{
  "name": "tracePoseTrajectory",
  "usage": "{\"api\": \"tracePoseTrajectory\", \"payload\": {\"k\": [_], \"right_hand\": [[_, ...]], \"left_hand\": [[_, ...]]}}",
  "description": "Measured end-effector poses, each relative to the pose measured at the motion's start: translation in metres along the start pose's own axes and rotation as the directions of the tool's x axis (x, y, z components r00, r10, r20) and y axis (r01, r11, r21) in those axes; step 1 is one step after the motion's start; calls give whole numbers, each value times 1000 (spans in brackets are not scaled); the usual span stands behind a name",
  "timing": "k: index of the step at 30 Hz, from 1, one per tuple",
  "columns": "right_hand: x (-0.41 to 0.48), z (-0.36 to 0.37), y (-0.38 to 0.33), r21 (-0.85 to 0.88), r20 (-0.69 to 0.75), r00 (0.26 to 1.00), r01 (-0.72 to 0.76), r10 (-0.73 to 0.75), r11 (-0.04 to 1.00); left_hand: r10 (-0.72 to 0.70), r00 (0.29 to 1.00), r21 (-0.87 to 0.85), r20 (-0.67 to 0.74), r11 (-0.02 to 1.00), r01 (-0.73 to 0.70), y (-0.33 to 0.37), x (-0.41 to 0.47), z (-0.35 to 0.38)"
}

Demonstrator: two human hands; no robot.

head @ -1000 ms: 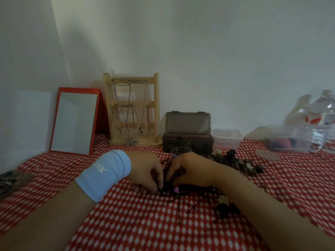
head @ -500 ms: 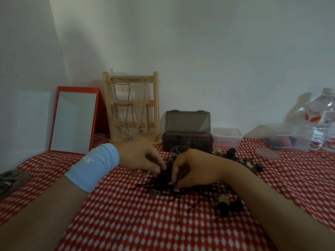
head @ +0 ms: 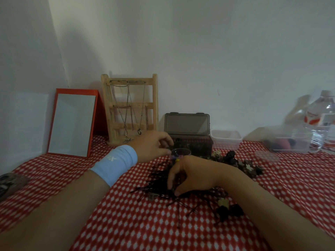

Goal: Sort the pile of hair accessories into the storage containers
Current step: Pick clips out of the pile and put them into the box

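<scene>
The only writing we can find is a white mark on the light blue wristband [head: 116,163] of the left arm. It looks like a slanted X, too blurred to read further. The water bottle [head: 322,122] at the far right has a red and white label whose words we cannot make out.

The hairpins [head: 157,180] lie in a dark tangle on the red and white checked surface [head: 126,223], in the middle of the view. They are thin and long and lie flat, with no shared direction. Those on the left of the heap fan out to the left, and a few loose ones run straight toward us.

The right hand [head: 192,175] rests on this heap with its fingers curled down. Thumb and fingertips are pinched together among the pins.

The left hand [head: 154,145] is raised just beside a small clear cup [head: 180,153], which stands upright behind the heap. Its fingers curl toward the cup's left rim. We cannot tell whether they hold anything.

More dark hair clips [head: 235,160] stretch off to the right behind the right wrist, and a few clips [head: 228,211] lie near the right forearm.

Along the wall stand a red-framed mirror [head: 72,122] and a wooden rack [head: 129,107] hung with chains. To their right are a dark box [head: 188,140] with its lid up and a clear tub [head: 226,137] just beside it. A larger clear container [head: 290,142] sits near the bottle.
</scene>
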State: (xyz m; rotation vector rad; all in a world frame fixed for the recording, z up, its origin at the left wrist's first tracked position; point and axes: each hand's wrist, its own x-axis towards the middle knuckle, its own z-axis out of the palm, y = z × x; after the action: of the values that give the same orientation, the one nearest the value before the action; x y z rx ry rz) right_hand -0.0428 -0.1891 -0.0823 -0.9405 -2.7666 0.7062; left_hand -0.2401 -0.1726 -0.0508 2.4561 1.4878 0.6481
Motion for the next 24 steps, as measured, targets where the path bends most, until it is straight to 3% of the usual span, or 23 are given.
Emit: {"api": "tracePoseTrajectory", "payload": {"k": [4,7,9,12,15,17,20,24], "right_hand": [[0,-2,2,26,-48,999,-14,15,1000],[-1,-8,6,96,-196,979,-31,50,995],[1,-11,12,114,-365,928,-41,80,993],[4,-13,22,143,-586,794,-94,161,985],[6,-11,32,86,-666,716,-206,210,975],[7,-10,36,8,-674,705,-291,221,957],[7,-9,36,-22,-636,730,-340,249,940],[5,-12,32,-32,-612,758,-309,226,950]], "left_hand": [[8,998,24,-63,1000,-6,0,18,10],[34,999,50,-36,998,-32,2,24,20],[41,999,45,-13,998,-41,2,26,26],[68,997,46,-47,997,-66,-2,25,31],[23,994,1,-103,1000,-23,-7,16,23],[22,999,-7,-32,1000,-23,-8,5,13],[44,982,6,181,999,-45,-2,-16,1],[19,883,29,470,999,-37,8,-40,-4]]}}
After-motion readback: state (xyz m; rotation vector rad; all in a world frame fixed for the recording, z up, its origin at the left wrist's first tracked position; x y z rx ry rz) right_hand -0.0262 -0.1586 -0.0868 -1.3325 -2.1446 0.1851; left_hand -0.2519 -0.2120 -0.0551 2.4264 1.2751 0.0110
